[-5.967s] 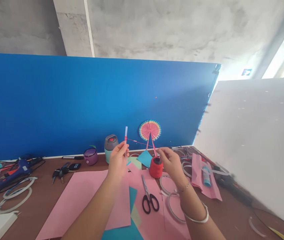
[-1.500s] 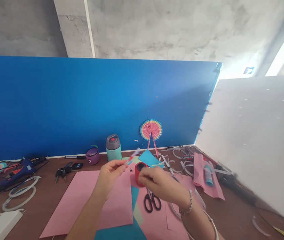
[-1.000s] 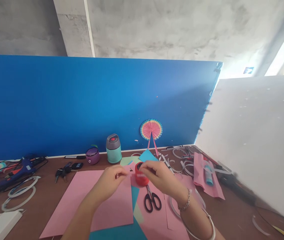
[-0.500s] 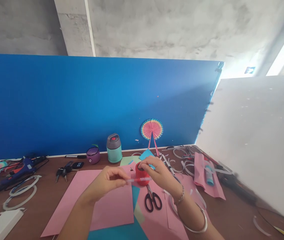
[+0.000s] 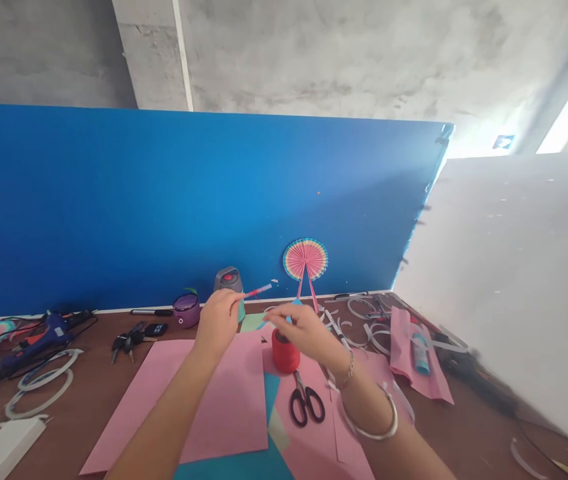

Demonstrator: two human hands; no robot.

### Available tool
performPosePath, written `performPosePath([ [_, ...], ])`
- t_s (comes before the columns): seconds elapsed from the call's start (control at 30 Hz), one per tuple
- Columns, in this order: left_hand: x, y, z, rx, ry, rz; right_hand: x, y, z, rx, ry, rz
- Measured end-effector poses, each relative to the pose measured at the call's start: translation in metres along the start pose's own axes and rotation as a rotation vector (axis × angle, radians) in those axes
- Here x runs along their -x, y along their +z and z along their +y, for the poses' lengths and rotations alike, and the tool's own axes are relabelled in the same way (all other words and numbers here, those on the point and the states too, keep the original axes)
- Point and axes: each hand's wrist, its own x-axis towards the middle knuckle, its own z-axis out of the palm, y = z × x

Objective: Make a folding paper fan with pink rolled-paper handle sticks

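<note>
My left hand (image 5: 218, 320) is raised above the table and pinches a thin pink stick (image 5: 258, 291) whose tip points up and to the right. My right hand (image 5: 298, 331) hovers just above a red spool of thread (image 5: 285, 353), fingers curled in a pinch; what they hold is too fine to see. The spool stands upright on pink paper (image 5: 199, 400). Black-handled scissors (image 5: 305, 402) lie just right of the spool, near my right wrist.
A blue board (image 5: 164, 200) backs the brown table, with a pink paper fan (image 5: 305, 261) leaning on it. A grey-lidded teal bottle (image 5: 228, 280), purple pot (image 5: 187, 311), keys (image 5: 131, 333), glue gun (image 5: 39, 333) and tape rings (image 5: 44, 387) lie left. A glue stick (image 5: 420, 353) and paper strips lie right.
My left hand rose from beside the spool and tilted the stick upward. My right hand lifted off the spool's side and now sits above it.
</note>
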Motion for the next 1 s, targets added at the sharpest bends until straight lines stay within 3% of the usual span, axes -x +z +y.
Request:
performPosePath([
  [0.07,-0.015,-0.007,0.002,-0.111,0.085,-0.268,-0.022,-0.014,0.002,-0.090,0.068,0.073],
  [0.13,-0.025,-0.011,0.009,0.002,-0.013,-0.394,-0.043,-0.027,0.009,-0.208,0.085,0.121],
  [0.2,-0.032,-0.011,0.018,0.333,-0.182,-0.327,-0.056,-0.036,0.017,-0.192,0.062,0.146],
  [0.33,-0.041,-0.001,0.029,1.029,-0.388,-0.041,-0.048,-0.035,0.016,-0.146,0.055,0.115],
  [0.43,-0.042,0.006,0.031,1.160,-0.411,0.058,-0.027,-0.029,0.001,-0.157,0.079,0.082],
  [0.53,-0.038,0.002,0.034,0.939,-0.300,0.061,-0.013,-0.033,-0.011,-0.239,0.140,0.144],
  [0.67,-0.035,-0.024,0.042,0.186,0.048,-0.253,-0.010,-0.055,-0.015,-0.543,0.158,0.270],
  [0.73,-0.038,-0.038,0.047,-0.163,0.264,-0.333,-0.010,-0.065,-0.018,-0.663,0.133,0.290],
  [0.87,-0.046,-0.052,0.051,-0.608,0.563,-0.223,-0.003,-0.068,-0.031,-0.642,0.094,0.161],
  [1.0,-0.049,-0.056,0.054,-0.784,0.599,0.037,0.012,-0.062,-0.047,-0.380,0.096,0.005],
])
